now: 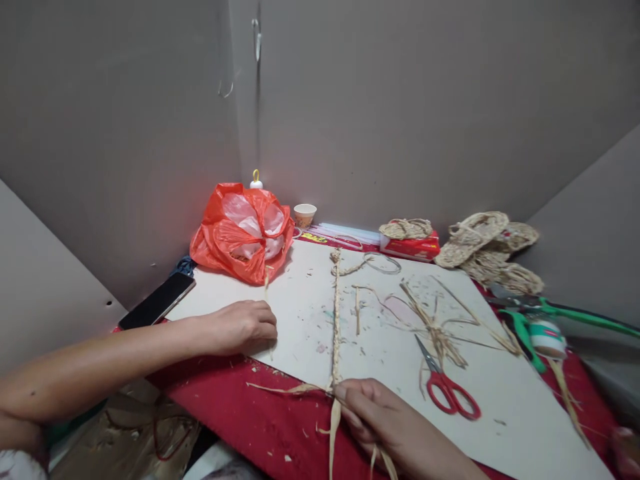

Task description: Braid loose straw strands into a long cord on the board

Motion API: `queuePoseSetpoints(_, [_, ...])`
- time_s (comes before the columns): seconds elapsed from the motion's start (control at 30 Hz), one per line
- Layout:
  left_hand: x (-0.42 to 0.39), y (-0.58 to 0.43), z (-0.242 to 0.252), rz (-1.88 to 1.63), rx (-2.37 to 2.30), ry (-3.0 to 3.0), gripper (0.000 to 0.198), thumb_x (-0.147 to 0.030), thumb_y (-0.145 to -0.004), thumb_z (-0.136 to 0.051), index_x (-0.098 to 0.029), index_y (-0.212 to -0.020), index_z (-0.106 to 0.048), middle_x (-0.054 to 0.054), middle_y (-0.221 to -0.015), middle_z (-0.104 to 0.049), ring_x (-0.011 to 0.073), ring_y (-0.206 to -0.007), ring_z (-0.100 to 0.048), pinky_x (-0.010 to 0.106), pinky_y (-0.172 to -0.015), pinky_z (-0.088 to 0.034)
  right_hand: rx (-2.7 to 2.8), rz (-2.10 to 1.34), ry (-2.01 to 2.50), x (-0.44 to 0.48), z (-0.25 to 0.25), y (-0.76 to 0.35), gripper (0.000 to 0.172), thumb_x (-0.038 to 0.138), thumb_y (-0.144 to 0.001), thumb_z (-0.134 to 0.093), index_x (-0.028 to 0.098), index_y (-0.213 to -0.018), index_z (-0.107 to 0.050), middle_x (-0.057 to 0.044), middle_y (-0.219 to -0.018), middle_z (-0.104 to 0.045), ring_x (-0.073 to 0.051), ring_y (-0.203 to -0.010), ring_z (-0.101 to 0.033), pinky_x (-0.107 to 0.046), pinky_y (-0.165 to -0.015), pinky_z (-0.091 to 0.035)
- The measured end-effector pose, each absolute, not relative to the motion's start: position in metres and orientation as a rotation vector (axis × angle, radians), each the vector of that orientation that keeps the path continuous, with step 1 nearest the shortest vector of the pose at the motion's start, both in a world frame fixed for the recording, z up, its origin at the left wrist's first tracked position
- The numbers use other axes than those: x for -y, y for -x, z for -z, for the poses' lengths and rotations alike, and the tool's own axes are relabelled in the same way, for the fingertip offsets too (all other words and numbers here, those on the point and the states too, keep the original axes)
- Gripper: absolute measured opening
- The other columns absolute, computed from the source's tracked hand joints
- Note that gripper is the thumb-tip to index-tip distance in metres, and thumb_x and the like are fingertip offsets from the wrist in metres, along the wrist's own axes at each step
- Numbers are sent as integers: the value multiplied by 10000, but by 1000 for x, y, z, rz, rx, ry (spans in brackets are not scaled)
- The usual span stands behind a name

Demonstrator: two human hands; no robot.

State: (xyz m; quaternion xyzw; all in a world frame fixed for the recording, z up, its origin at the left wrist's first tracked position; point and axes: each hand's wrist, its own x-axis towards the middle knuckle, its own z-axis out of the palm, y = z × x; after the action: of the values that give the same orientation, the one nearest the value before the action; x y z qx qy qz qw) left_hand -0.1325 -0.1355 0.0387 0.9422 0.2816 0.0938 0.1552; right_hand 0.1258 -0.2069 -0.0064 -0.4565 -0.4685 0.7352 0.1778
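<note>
A narrow straw braid (pixel 337 320) runs down the white board (pixel 300 287), and its near end lies at the board's front edge. My right hand (pixel 373 417) is closed, thumb and fingers pinching that end. Loose flat straw strands (pixel 335 433) spread from the pinch to the left and downward. Further left, my left hand (pixel 247 327) rests low on the board with its fingers curled together. A thin straw strip (pixel 267 283) shows above and just below those fingers, which appear closed on it; the fingertips are partly hidden.
Red-handled scissors (pixel 453 397) lie beside a straw bundle (pixel 440 337) on the right. Behind are an orange-red plastic bag (pixel 240 233), a paper cup (pixel 305 215) and woven straw sandals (pixel 473 239). A phone (pixel 157 300) is at left; green-handled shears (pixel 523 333) and a tape roll (pixel 547 339) at right.
</note>
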Motion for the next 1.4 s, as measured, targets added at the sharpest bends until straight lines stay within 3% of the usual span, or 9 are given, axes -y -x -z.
queuePoseSetpoints(0.17, [132, 130, -39, -276, -825, -2563, 197, -226, -862, -434, -169, -755, -589, 81, -774, -587, 171, -785, -488, 296, -777, -377, 1304, -2083, 1256, 207, 4, -126, 457, 565, -789, -474, 184, -555, -378, 89, -403, -303, -31, -333, -177, -203, -359, -88])
queuePoseSetpoints(0.27, [143, 120, -47, -428, -984, -2038, 141, -276, -815, -507, -152, -805, -574, 60, -849, -599, 132, -715, -495, 268, -709, -399, 1277, -2122, 1213, 206, 3, -127, 447, 546, -791, -492, 183, -557, -377, 94, -415, -291, -29, -337, -161, -202, -355, -85])
queuePoseSetpoints(0.4, [162, 90, -51, -419, -963, -1333, 178, -276, -665, -647, -123, -687, -559, 78, -966, -628, 98, -666, -521, 247, -663, -410, 1252, -2131, 1193, 206, 5, -128, 429, 519, -812, -480, 183, -567, -378, 92, -424, -307, -30, -336, -168, -205, -356, -88])
queuePoseSetpoints(0.6, [173, 59, -36, -328, -942, -964, 144, -174, -498, -677, -125, -569, -560, 7, -603, -628, 91, -551, -540, 237, -620, -420, 1260, -2099, 1184, 207, 1, -128, 439, 541, -788, -502, 176, -568, -397, 88, -423, -321, -30, -348, -184, -206, -369, -96])
queuePoseSetpoints(0.7, [172, 58, -30, -330, -912, -875, 140, -166, -497, -670, -122, -570, -558, 32, -625, -653, 122, -593, -601, 252, -637, -451, 1249, -2104, 1172, 206, 1, -128, 430, 529, -796, -499, 177, -570, -398, 86, -423, -318, -35, -354, -189, -207, -375, -111])
queuePoseSetpoints(0.9, [172, 61, -20, -333, -904, -826, 193, -168, -504, -694, -118, -600, -533, 52, -627, -655, 140, -520, -615, 239, -507, -480, 1227, -2144, 1139, 205, 4, -130, 412, 506, -812, -497, 176, -583, -405, 85, -436, -321, -35, -353, -181, -205, -372, -104])
queuePoseSetpoints(1.03, [172, 62, -20, -369, -920, -849, 244, -171, -521, -697, -135, -673, -509, 63, -620, -658, 113, -439, -562, 186, -375, -422, 1214, -2144, 1178, 206, 3, -130, 428, 541, -792, -514, 175, -596, -411, 87, -437, -329, -29, -342, -184, -201, -362, -94])
queuePoseSetpoints(1.2, [170, 61, -22, -308, -904, -874, 355, -199, -544, -696, -135, -870, -572, 33, -609, -649, 108, -439, -548, 193, -385, -423, 1204, -2164, 1182, 206, 3, -131, 445, 555, -791, -525, 172, -597, -409, 90, -433, -326, -23, -343, -182, -197, -358, -98])
queuePoseSetpoints(1.4, [168, 60, -19, -304, -951, -999, 245, -315, -619, -686, -119, -754, -630, -15, -522, -593, 18, -350, -284, 148, -315, -176, 1219, -2138, 1218, 207, 7, -133, 447, 559, -793, -521, 170, -599, -418, 87, -437, -331, -24, -339, -197, -195, -349, -95])
